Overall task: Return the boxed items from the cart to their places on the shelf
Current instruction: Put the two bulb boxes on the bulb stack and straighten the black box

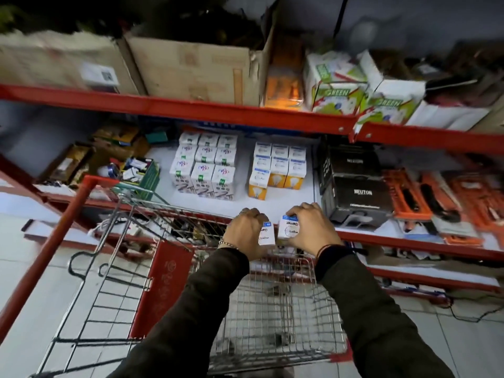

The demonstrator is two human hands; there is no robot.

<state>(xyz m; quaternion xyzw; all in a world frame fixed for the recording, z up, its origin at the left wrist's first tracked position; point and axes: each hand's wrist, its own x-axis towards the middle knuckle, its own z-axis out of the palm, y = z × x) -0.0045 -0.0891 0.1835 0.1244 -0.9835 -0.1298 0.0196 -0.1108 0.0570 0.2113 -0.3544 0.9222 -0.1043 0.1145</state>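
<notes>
My left hand (246,230) grips a small white bulb box (266,233), and my right hand (311,227) grips a second white bulb box (288,227). Both boxes are held side by side above the far rim of the wire cart (275,323), just in front of the red-edged middle shelf (272,197). On that shelf stands a block of white and orange bulb boxes (278,169), with a block of white patterned boxes (204,167) to its left. The cart basket below my arms looks bare of boxes.
Black Neuton cartons (357,186) stand right of my hands, orange blister packs (436,197) beyond them. Cardboard cartons (196,66) and green-white boxes (341,83) fill the upper shelf. The cart's red handle (51,249) juts out left. Clutter lies at the shelf's left end.
</notes>
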